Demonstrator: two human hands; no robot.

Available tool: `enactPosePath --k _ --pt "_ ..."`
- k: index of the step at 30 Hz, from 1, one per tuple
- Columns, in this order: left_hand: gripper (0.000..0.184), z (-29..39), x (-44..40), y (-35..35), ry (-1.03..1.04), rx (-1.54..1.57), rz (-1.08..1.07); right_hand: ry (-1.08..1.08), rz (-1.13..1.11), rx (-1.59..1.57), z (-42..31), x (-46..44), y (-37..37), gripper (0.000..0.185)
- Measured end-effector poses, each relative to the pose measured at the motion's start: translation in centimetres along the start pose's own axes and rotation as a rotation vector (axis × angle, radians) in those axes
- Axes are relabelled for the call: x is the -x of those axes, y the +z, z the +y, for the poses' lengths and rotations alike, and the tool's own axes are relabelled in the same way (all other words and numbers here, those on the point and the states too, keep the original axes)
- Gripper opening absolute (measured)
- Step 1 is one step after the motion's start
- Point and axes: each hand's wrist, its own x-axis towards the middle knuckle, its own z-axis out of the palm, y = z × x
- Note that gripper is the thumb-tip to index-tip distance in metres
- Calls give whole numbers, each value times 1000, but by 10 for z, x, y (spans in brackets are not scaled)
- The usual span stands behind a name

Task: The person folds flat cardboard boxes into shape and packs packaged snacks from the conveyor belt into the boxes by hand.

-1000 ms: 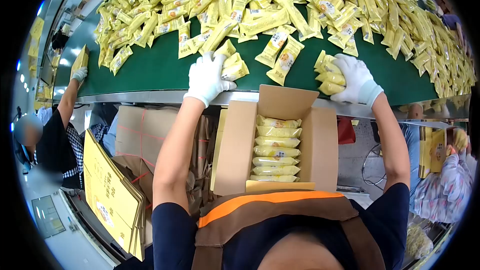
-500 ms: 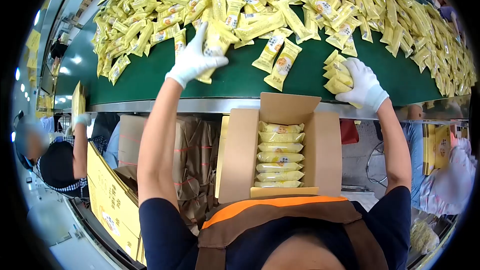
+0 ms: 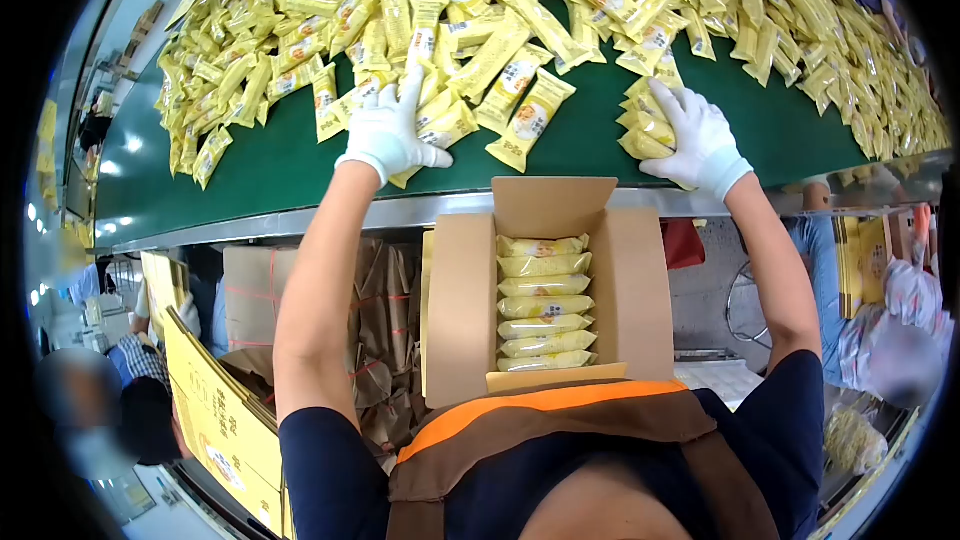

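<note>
My left hand [image 3: 390, 130], in a white glove, lies with fingers spread over yellow packets [image 3: 445, 122] at the front of the heap. To the right, my right hand [image 3: 692, 135], also gloved, is wrapped round a small stack of yellow packets [image 3: 645, 125] on the green belt [image 3: 590, 145]. Two loose packets lie between the hands, one of them [image 3: 530, 121] nearer the belt's edge. Below the belt stands an open cardboard box [image 3: 462, 300] with a row of several yellow packets [image 3: 545, 308] inside.
A large heap of yellow packets [image 3: 300, 20] covers the back of the belt. Folded yellow cartons [image 3: 215, 410] and brown paper bundles [image 3: 375, 310] stand at lower left. One person [image 3: 145, 400] is at the left, another [image 3: 890, 330] at the right. A metal rail [image 3: 240, 228] edges the belt.
My left hand moved left off its first packets, then back a little right, over others, with fingers spread. My right hand still grips its stack. The person at left shifted with the yellow cartons.
</note>
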Motion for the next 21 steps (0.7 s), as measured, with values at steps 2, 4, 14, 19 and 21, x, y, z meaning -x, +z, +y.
enactPosePath --k 2,4,14,19,21 --pt "135 4 0 -6 16 -94 -108 -16 -74 43 -5 3 -7 105" --pt "132 8 5 -3 60 -126 -60 -92 2 51 1 7 4 105" --pt "126 -47 9 51 78 595 234 -442 -465 -977 -62 38 -94 76" --pt "59 26 80 -33 60 1677 131 -816 -533 -103 -166 67 -53 81" --pt "71 57 113 -42 262 1814 41 -698 -610 -273 -172 72 -39 83"
